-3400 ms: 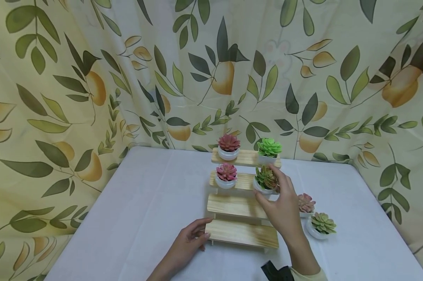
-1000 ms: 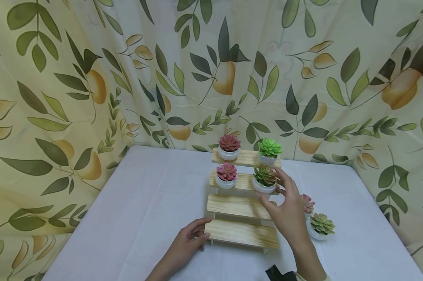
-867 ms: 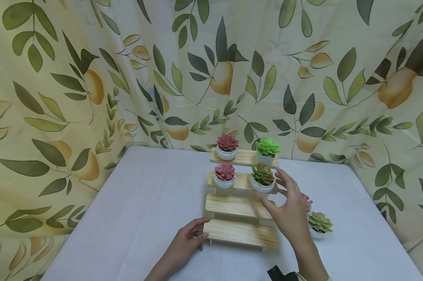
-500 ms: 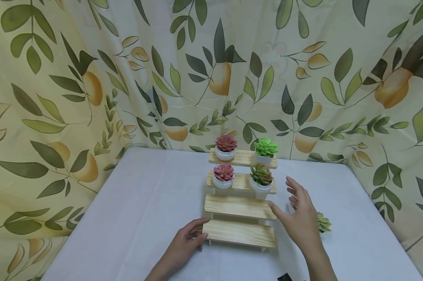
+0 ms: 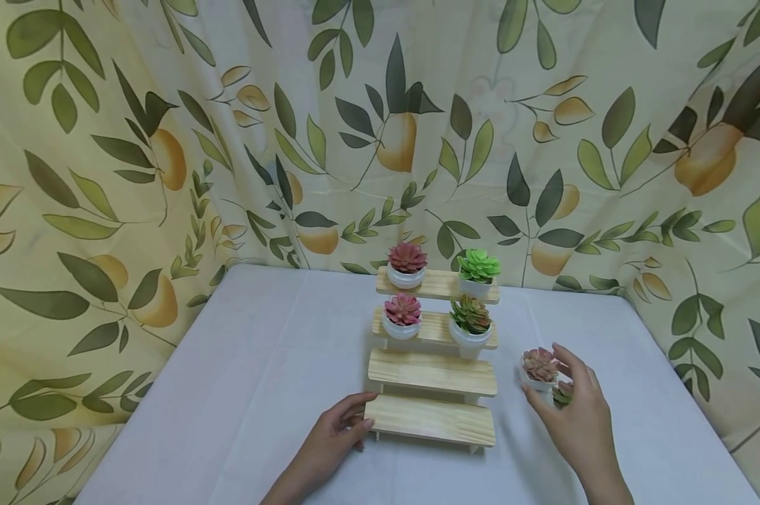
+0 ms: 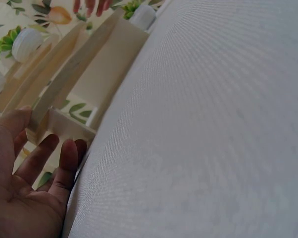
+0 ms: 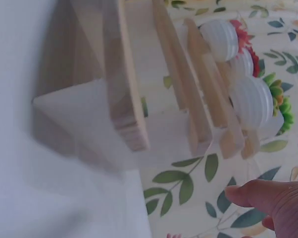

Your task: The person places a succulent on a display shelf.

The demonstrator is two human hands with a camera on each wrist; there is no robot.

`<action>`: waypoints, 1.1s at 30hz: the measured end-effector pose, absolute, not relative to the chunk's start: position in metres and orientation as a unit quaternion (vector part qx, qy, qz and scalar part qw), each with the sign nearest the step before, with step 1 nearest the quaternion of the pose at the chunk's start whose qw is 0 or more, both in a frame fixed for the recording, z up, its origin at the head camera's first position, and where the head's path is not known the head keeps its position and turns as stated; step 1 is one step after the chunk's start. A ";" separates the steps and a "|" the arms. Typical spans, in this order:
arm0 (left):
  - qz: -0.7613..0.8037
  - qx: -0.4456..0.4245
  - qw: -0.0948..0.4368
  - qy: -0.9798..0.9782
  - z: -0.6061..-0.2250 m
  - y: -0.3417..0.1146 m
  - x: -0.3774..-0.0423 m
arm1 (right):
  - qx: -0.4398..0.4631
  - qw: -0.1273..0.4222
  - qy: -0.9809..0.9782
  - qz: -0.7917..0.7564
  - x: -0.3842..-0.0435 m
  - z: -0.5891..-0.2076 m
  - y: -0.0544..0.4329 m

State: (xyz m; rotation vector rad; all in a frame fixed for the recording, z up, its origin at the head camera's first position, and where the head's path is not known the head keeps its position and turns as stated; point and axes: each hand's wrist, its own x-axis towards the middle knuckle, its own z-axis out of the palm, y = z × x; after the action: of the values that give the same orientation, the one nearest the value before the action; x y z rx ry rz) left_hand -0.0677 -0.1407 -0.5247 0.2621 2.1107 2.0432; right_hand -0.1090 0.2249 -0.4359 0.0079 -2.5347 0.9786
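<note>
My left hand (image 5: 338,428) pinches the left end of the lowest step of a four-step wooden plant stand (image 5: 430,417). In the left wrist view the thumb lies on the board's end, with the fingers below it by the white leg. Right of the stand, my right hand (image 5: 578,414) curves loosely around a dusty-pink potted succulent (image 5: 540,365), thumb by the pot and fingertips at the leaves. Its thumb (image 7: 248,193) shows extended in the right wrist view. A green succulent (image 5: 563,394) sits behind this hand, mostly hidden.
On the top step stand a dark red succulent (image 5: 407,258) and a bright green succulent (image 5: 479,265). The second step bears a pink succulent (image 5: 402,308) and a green-brown succulent (image 5: 471,314). A white cloth (image 5: 279,351) covers the table; a patterned curtain (image 5: 355,140) hangs behind.
My right hand has let go of the green-brown succulent on the second step and moved right and down to the dusty-pink one. My left hand has stayed at the stand.
</note>
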 end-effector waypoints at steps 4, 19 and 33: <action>0.690 0.086 0.097 0.712 -0.525 -0.140 -0.068 | -0.019 0.203 -0.914 0.351 -0.105 -0.445 0.236; 0.688 0.083 0.097 0.715 -0.525 -0.141 -0.068 | -0.096 0.158 -0.922 0.341 -0.090 -0.462 0.267; 0.687 0.080 0.100 0.715 -0.523 -0.140 -0.068 | -0.134 0.155 -0.918 0.339 -0.083 -0.473 0.276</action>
State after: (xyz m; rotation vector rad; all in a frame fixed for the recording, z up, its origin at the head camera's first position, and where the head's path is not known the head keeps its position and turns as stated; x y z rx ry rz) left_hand -0.0677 -0.1398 -0.5234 0.2375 2.1144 2.0320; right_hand -0.0829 0.2757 -0.4730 -0.3825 -2.6294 0.9721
